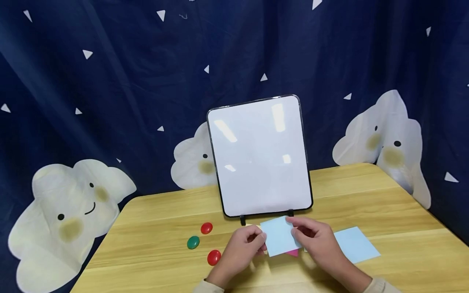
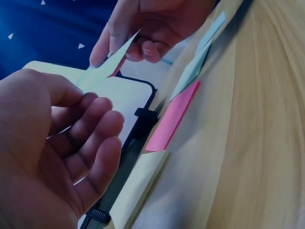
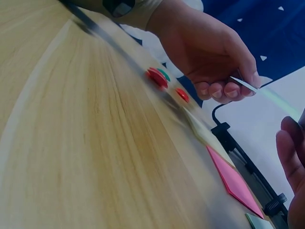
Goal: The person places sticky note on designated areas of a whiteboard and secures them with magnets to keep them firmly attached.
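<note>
A light blue sticky note [image 1: 280,237] is held up above the table in front of the whiteboard. My left hand [image 1: 242,249] pinches its left edge between thumb and fingers. At its right side, my right hand [image 1: 322,246] pinches the edge near the upper corner. Below the note lie a pink sticky pad [image 2: 172,117] and a pale yellow one [image 2: 138,188], both mostly hidden in the head view. A pale green pad [image 2: 191,71] continues the row. Another light blue note [image 1: 357,245] lies on the table beside my right wrist.
A whiteboard [image 1: 260,162] with a black frame stands on small black feet behind the hands. To the left lie a green round magnet [image 1: 193,242] and two red ones, one red magnet [image 1: 214,257] nearer me. A dark blue curtain [image 1: 146,81] hangs behind the wooden table [image 1: 154,260].
</note>
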The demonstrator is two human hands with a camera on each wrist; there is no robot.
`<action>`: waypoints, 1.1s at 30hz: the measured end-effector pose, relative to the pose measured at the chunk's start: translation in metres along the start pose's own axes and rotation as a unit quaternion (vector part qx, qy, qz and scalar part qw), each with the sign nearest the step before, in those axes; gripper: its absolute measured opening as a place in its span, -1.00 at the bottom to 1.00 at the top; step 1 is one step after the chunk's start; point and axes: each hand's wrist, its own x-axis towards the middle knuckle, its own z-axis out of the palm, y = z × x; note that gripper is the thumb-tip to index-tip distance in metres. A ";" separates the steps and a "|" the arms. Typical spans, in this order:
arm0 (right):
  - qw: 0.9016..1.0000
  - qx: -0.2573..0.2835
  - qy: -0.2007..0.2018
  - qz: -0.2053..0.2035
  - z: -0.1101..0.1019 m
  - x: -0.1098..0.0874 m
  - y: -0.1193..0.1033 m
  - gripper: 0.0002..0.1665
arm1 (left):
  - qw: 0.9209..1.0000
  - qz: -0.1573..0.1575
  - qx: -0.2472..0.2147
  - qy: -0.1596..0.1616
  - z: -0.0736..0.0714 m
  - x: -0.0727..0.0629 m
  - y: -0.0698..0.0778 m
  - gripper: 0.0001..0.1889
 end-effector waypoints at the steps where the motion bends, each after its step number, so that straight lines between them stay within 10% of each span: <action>1: 1.000 0.000 -0.002 0.001 0.000 0.000 0.000 -0.66 | 1.000 -0.001 0.006 0.000 0.000 0.000 0.000 -0.76; 23: 0.997 0.030 0.033 0.061 0.001 0.000 -0.002 -0.77 | 0.992 0.087 0.092 0.006 -0.002 0.001 -0.001 -0.82; 33: 0.998 -0.008 0.053 0.017 0.002 -0.002 0.001 -0.79 | 0.982 0.080 0.169 -0.008 -0.010 0.001 -0.001 -0.78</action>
